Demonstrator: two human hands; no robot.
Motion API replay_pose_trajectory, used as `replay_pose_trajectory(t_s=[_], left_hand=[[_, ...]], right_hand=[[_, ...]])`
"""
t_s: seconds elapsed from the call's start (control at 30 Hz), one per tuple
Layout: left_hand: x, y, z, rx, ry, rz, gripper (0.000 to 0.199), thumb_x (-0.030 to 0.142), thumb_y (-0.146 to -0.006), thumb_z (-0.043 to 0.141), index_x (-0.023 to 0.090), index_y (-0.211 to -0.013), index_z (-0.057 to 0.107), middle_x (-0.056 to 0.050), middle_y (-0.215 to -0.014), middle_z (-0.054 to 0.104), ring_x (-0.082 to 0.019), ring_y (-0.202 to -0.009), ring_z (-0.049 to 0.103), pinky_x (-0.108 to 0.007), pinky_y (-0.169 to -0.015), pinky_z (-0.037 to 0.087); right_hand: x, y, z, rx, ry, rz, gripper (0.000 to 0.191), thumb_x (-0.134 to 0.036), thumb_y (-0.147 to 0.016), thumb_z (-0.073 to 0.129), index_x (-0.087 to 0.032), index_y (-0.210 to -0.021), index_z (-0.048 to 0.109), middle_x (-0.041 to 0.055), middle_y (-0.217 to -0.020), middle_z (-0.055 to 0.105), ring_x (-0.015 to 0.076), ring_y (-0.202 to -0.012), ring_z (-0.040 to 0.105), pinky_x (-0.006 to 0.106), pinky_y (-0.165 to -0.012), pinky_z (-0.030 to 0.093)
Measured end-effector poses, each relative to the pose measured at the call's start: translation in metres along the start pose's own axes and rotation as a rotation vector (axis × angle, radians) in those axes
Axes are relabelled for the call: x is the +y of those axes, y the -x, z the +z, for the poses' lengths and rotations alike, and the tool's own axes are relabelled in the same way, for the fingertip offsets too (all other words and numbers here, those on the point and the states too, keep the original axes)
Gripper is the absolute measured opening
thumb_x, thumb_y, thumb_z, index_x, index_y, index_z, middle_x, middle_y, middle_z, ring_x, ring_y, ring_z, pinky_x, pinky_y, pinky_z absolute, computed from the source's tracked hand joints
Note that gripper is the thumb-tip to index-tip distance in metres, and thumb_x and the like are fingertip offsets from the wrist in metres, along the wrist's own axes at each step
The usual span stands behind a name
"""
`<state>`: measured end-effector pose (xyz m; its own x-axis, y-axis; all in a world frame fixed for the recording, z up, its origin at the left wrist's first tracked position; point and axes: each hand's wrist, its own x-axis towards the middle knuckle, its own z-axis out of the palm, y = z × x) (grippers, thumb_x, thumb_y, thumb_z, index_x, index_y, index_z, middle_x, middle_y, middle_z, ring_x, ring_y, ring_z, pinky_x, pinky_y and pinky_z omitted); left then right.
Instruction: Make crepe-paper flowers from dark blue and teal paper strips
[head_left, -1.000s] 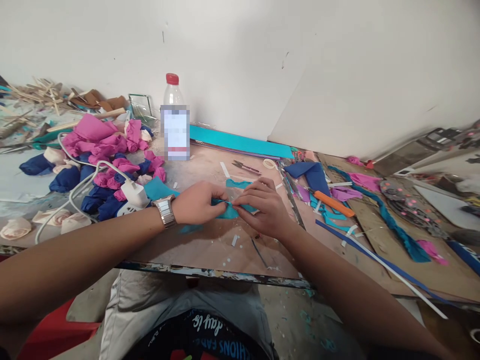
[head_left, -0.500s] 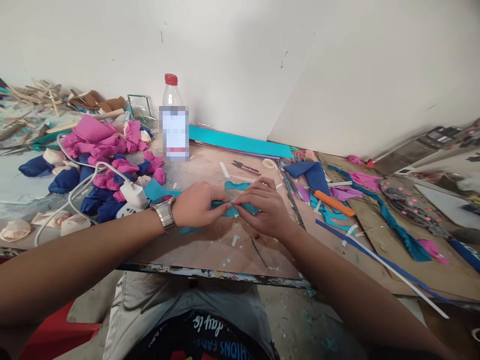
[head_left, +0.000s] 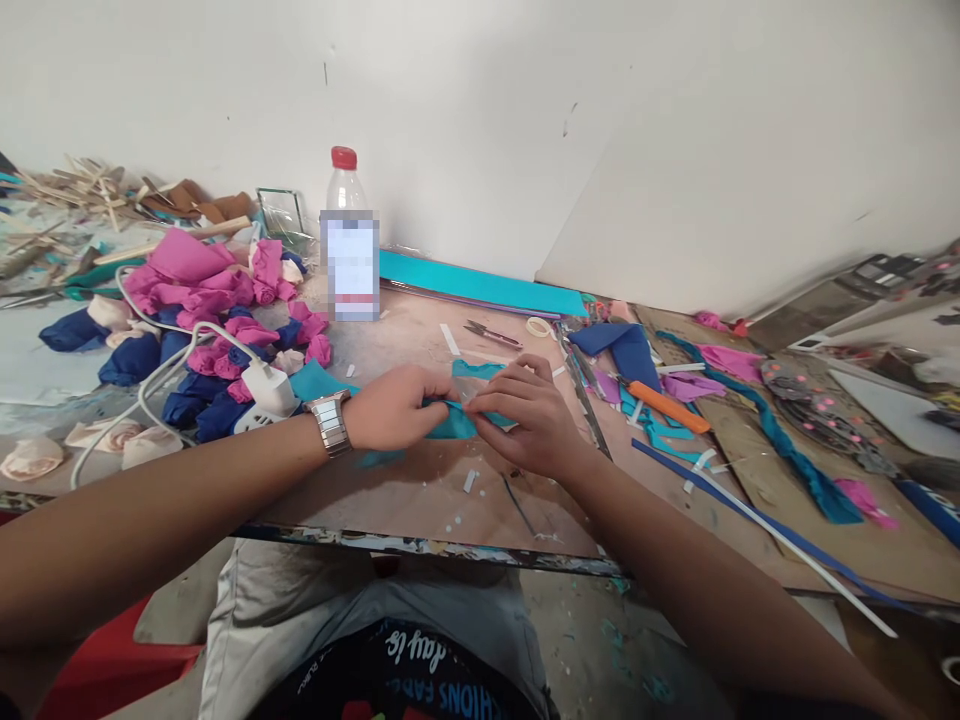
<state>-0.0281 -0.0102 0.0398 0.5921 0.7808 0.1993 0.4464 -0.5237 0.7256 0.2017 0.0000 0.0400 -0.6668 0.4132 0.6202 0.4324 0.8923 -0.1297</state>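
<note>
A teal strip of fabric or crepe paper (head_left: 451, 424) runs between my two hands over the tabletop. My left hand (head_left: 396, 408), with a metal watch at the wrist, is closed on the strip, its thumb lying along it. The fingers of my right hand (head_left: 529, 412) are bent and pinch the strip near its middle, meeting the left fingertips. More teal material (head_left: 321, 382) lies behind my left wrist, and another teal piece (head_left: 476, 370) shows just beyond my fingers. My fingers partly hide the strip's folds.
Small thread snips (head_left: 493, 335) and a tape roll (head_left: 538, 327) lie beyond my hands. A bottle (head_left: 345, 190) stands at the back. Pink, blue and cream rosettes (head_left: 217, 340) and a white cable are heaped left. An orange-handled tool (head_left: 667, 405) lies right.
My left thumb has drawn back slightly from the right fingertips, and more of the teal strip shows below it. The right hand stays nearly in place.
</note>
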Motion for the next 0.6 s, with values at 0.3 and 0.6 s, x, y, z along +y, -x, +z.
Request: replay_pose_trajectory(t_s=[0.3,0.6], left_hand=[[0.0003,0.0006,0.0023,0.053,0.003,0.019,0.032,0.031,-0.096,0.052,0.015,-0.071,0.063,0.004,-0.061,0.051,-0.01,-0.06,0.043,-0.025,-0.06,0.03],[0.0022,0.0013,0.0043,0.127,-0.024,0.009,0.024,0.029,-0.093,0.057,0.016,-0.082,0.075,0.003,-0.069,0.068,-0.011,-0.064,0.055,-0.024,-0.064,0.036]], right_hand=[[-0.0015,-0.0004,0.0003,0.018,0.017,0.044,0.005,-0.025,-0.093,0.069,-0.025,-0.09,0.072,-0.0002,-0.082,0.077,0.019,-0.084,0.068,0.044,-0.096,0.039],[-0.0028,-0.0012,0.001,0.024,0.066,0.043,0.004,-0.022,-0.094,0.069,-0.024,-0.09,0.07,-0.001,-0.081,0.076,0.0197,-0.086,0.065,0.043,-0.095,0.037]])
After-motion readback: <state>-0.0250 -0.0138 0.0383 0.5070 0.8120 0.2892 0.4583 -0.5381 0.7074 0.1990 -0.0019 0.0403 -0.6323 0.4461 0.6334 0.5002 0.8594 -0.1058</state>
